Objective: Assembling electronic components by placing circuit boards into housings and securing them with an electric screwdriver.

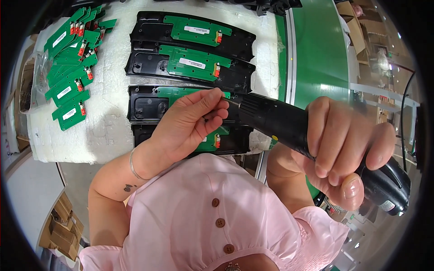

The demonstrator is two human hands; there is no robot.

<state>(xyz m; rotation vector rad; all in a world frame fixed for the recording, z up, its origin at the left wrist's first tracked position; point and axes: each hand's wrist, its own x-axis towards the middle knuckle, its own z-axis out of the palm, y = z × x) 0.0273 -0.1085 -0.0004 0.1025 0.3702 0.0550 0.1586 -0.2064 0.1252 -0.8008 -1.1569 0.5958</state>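
My right hand point(343, 149) is wrapped round the body of a black electric screwdriver point(275, 118), which lies tilted with its bit pointing left. Thumb and fingertips of my left hand point(192, 115) are pinched together at the tip of the metal bit point(233, 101); whatever small thing they hold there is hidden. Both hands are above a black plastic housing point(147, 104) with a green circuit board point(167, 92) in it, which my left hand partly covers. Nearer me, another black housing point(142, 133) with a green board lies partly hidden under my left hand.
Two more black housings point(149, 31) with green boards lie farther back on the white foam pad point(110, 122). Loose green circuit boards point(68, 90) are piled at the left, beside clear plastic film point(40, 74). A green surface point(316, 54) runs along the right.
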